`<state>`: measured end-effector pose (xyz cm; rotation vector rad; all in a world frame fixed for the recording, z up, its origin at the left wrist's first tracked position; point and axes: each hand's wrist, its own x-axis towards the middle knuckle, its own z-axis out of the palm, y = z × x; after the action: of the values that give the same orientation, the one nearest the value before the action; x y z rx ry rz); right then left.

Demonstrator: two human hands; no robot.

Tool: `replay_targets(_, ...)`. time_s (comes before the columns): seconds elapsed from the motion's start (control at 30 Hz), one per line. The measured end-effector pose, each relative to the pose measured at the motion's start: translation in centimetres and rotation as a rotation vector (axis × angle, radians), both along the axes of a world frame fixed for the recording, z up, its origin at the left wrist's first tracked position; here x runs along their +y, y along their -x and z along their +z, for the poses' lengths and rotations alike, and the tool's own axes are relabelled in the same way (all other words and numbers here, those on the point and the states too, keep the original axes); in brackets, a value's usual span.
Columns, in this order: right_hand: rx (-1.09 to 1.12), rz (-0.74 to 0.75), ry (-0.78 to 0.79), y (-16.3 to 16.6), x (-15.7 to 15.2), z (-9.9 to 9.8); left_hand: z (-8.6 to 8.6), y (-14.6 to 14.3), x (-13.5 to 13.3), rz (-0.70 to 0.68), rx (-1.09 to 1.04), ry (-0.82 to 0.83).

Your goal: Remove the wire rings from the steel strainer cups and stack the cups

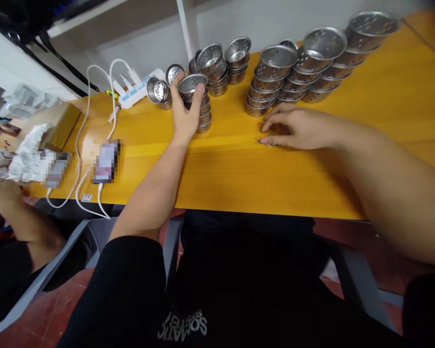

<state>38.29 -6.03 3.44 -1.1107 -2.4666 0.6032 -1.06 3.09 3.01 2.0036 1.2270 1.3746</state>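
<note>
My left hand (187, 108) is closed around the upper part of a stack of perforated metal cups (204, 118), thumb on the near side of the top cup's rim and fingers on the other side. The stack stands upright on the yellow wooden table (232, 169). Low over the table, my right hand (293, 126) has its fingers curled toward the thumb. A small, thin dark thing (257, 141) shows at the thumb tip; its kind is unclear, and the palm is hidden. Just beyond this hand stand taller stacks of the same cups (263, 92).
More cup stacks (235, 63) line the back, and some cups (155, 90) lie tipped beside a white power strip (137, 92). White cables run to two phones (107, 162). At left are a cardboard box (63, 123), crumpled white plastic (31, 154) and another person's arm (25, 220).
</note>
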Motion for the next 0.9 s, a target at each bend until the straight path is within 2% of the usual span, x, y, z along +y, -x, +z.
replay_targets(0.17,0.008,0.003,0.003,-0.1,-0.1,0.1,-0.6,0.0,0.0,0.003,-0.033,-0.039)
replay_targets(0.3,-0.001,0.014,0.002,-0.2,-0.1,0.0,-0.3,0.5,-0.4,-0.050,0.067,-0.068)
replay_targets(0.4,0.015,0.012,-0.007,-0.2,-0.1,0.0,-0.5,0.8,-0.4,-0.090,0.094,-0.026)
replay_targets(0.53,-0.004,-0.010,-0.008,-0.1,0.0,-0.2,-2.4,1.3,0.9,-0.163,0.081,0.069)
replay_targets(0.7,-0.017,-0.008,0.001,-0.1,0.1,-0.3,-5.2,2.0,2.7,-0.206,0.124,0.095)
replay_targets(0.8,-0.004,-0.015,0.006,-0.1,0.0,-0.2,-5.8,2.4,3.1,-0.219,0.125,0.107)
replay_targets(0.9,0.006,-0.023,0.022,-0.1,-0.2,-0.1,-6.2,2.4,3.3,-0.152,0.107,0.115)
